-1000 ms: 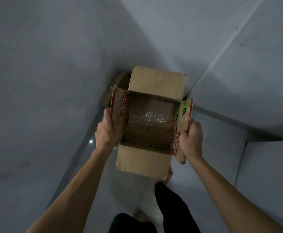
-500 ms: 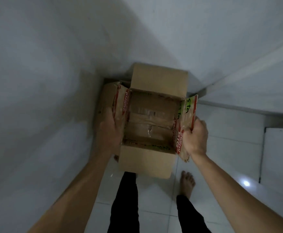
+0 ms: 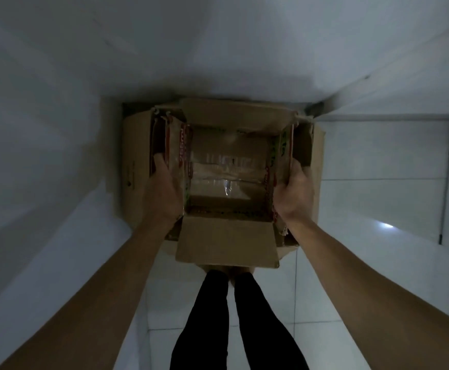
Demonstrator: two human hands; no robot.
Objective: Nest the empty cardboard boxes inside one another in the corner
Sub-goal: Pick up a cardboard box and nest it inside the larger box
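Observation:
A brown cardboard box with red and green print (image 3: pixel 226 239), open at the top, sits down inside a larger plain cardboard box (image 3: pixel 135 161) that stands in the corner of the room. Its four flaps are spread and its inside is empty, with clear tape shining on the bottom. My left hand (image 3: pixel 164 190) grips the inner box's left side flap. On the opposite side, my right hand (image 3: pixel 294 190) grips the right flap. Only the outer box's left and right walls show around the inner one.
White walls (image 3: pixel 44 129) meet behind and to the left of the boxes. The floor is pale tile (image 3: pixel 364 198) with a light glare at the right. My legs in black trousers (image 3: pixel 218 316) stand just in front of the boxes.
The printed box was carried toward the corner at chest height and has been lowered into the larger box. My view has tilted down over the boxes.

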